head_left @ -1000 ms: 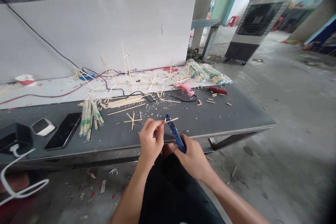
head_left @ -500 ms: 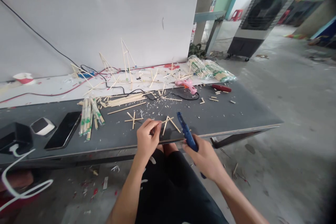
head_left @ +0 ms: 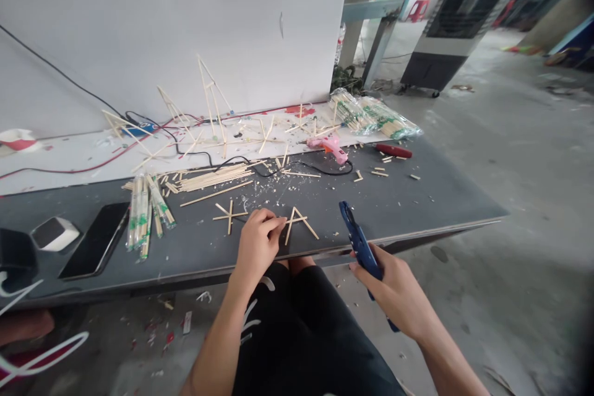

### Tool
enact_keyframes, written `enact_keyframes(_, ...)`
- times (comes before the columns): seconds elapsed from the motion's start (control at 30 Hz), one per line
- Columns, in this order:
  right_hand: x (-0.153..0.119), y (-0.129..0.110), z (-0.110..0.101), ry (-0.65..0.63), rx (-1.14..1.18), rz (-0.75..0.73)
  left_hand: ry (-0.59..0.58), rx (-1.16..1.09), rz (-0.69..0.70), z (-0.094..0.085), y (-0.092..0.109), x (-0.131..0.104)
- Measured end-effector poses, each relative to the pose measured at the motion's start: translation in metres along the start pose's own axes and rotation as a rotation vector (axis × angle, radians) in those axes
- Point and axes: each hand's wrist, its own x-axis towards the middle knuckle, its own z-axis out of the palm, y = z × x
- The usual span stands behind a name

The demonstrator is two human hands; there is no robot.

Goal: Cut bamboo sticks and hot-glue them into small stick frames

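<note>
My left hand [head_left: 260, 240] pinches one end of a short wooden stick [head_left: 297, 219] at the front of the grey table. That stick lies across two slanted sticks [head_left: 308, 228] that meet at the top, making an A shape. To the left, a star of crossed sticks [head_left: 230, 216] lies flat. Off to the right, my right hand [head_left: 394, 281] is wrapped around a blue plier-like hand tool [head_left: 362, 241] near the table's front edge. Its slim jaw end points up and away from me, touching no stick.
Loose sticks [head_left: 216, 178] and a pink glue gun [head_left: 328, 147] lie behind. Stick frames [head_left: 213, 102] stand by the white board. Wrapped chopsticks [head_left: 143, 210], a phone [head_left: 96, 240] and a red-handled tool [head_left: 393, 150] are around. A black cable [head_left: 320, 168] crosses the table.
My right hand has moved right with the blue tool, away from the A shape. My left hand has lowered the stick across the two slanted sticks. The view has tilted down slightly.
</note>
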Motion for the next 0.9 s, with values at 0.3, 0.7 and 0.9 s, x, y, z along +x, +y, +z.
enact_keyframes(0.3, 0.0041, 0.0065, 0.0041, -0.033, -0.012, 0.033, -0.006, 0.058, 0.038, -0.0027, -0.0017, -0.0004)
enact_keyframes(0.7, 0.0079, 0.0074, 0.0008, -0.076, 0.005, 0.102, -0.012, 0.061, 0.087, -0.0026, -0.0053, 0.0000)
enact_keyframes(0.9, 0.0047, 0.0077, 0.0010, -0.092, -0.007, 0.100, -0.029, 0.070, 0.093, -0.0033, -0.0042, -0.0014)
